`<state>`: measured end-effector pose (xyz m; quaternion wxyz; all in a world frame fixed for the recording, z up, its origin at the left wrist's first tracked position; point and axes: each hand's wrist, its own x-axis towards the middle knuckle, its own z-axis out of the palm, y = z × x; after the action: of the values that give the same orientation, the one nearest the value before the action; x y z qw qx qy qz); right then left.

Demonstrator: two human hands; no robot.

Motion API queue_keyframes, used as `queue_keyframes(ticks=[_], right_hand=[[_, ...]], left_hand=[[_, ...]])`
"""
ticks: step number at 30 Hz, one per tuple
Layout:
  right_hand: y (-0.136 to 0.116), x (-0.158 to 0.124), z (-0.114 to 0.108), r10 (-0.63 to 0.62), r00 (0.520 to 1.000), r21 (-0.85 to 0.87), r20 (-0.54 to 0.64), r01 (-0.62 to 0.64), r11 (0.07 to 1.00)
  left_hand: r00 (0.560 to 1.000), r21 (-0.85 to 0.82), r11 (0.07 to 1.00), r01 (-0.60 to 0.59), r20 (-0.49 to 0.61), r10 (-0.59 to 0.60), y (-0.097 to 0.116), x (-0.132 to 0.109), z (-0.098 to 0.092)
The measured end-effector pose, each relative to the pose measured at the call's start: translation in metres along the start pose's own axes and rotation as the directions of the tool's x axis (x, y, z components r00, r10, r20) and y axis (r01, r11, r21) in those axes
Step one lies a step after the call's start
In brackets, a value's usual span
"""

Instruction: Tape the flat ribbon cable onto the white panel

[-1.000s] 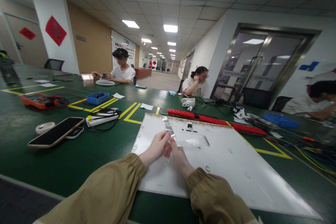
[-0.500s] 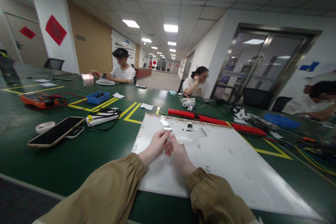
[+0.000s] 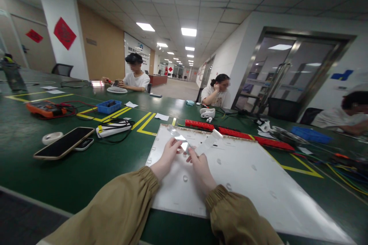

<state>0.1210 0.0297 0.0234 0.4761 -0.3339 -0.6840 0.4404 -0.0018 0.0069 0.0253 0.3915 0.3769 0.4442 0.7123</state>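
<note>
A flat white ribbon cable (image 3: 207,144) with fine lengthwise lines slants up to the right from my hands. A shiny, see-through strip (image 3: 178,136) runs up to the left from the same spot; whether both are one folded piece I cannot tell. My left hand (image 3: 170,153) pinches the shiny strip near its middle. My right hand (image 3: 199,164) is closed on the lower end of the ribbon cable, thumb on top. Both hands are just above a large white panel (image 3: 241,183) lying on the table, with a brownish far edge and small round marks.
Red strips (image 3: 230,133) lie behind the panel. To the left are a phone (image 3: 64,143), a white roll (image 3: 52,138), a white case with a black cord (image 3: 113,128), a blue tray (image 3: 108,107) and an orange multimeter (image 3: 46,109). Wires (image 3: 345,168) lie right. Several people sit around.
The ribbon cable has swung upward and now stands more steeply off the panel. My hands have moved slightly apart, and the shiny strip has tilted.
</note>
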Motion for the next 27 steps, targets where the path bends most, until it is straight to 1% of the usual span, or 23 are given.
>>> queue_keyframes(ticks=[3,7,10,13,16,19,21,24,25,27], right_hand=[[0.004,0.002,-0.002,-0.023,1.0,-0.034,0.0,0.023,0.999],[0.01,0.003,-0.005,-0.066,0.998,-0.123,0.016,0.068,0.99],[0.012,0.002,-0.006,-0.099,0.992,-0.205,0.078,0.114,0.972],[0.013,0.001,-0.005,-0.095,0.988,-0.269,0.125,0.125,0.955],[0.019,0.001,-0.003,-0.078,0.985,-0.324,0.151,0.124,0.938],[0.027,0.002,-0.002,-0.087,0.981,-0.355,0.171,0.144,0.924],[0.03,0.003,-0.002,-0.12,0.977,-0.356,0.179,0.178,0.917],[0.027,0.002,-0.003,-0.184,0.964,-0.336,0.192,0.241,0.911],[0.025,0.002,-0.003,-0.187,0.963,-0.335,0.192,0.243,0.911],[0.021,0.001,-0.002,-0.148,0.974,-0.346,0.172,0.2,0.917]], left_hand=[[0.993,0.009,0.998,-0.055,-0.104,0.056,0.003,0.005,-0.009],[0.975,-0.02,0.998,-0.061,-0.216,0.055,0.005,0.015,-0.02],[0.944,-0.052,0.997,-0.06,-0.329,0.04,0.008,0.029,-0.031],[0.908,-0.043,0.996,-0.075,-0.415,0.051,0.014,0.045,-0.049],[0.905,0.002,0.996,-0.086,-0.418,0.079,0.022,0.055,-0.07],[0.91,0.08,0.991,-0.104,-0.395,0.127,0.024,0.057,-0.086],[0.911,0.128,0.985,-0.114,-0.383,0.155,0.022,0.056,-0.091],[0.919,0.183,0.975,-0.122,-0.349,0.18,0.017,0.055,-0.092],[0.922,0.196,0.973,-0.125,-0.338,0.187,0.015,0.055,-0.092],[0.927,0.221,0.967,-0.128,-0.321,0.196,0.014,0.054,-0.09]])
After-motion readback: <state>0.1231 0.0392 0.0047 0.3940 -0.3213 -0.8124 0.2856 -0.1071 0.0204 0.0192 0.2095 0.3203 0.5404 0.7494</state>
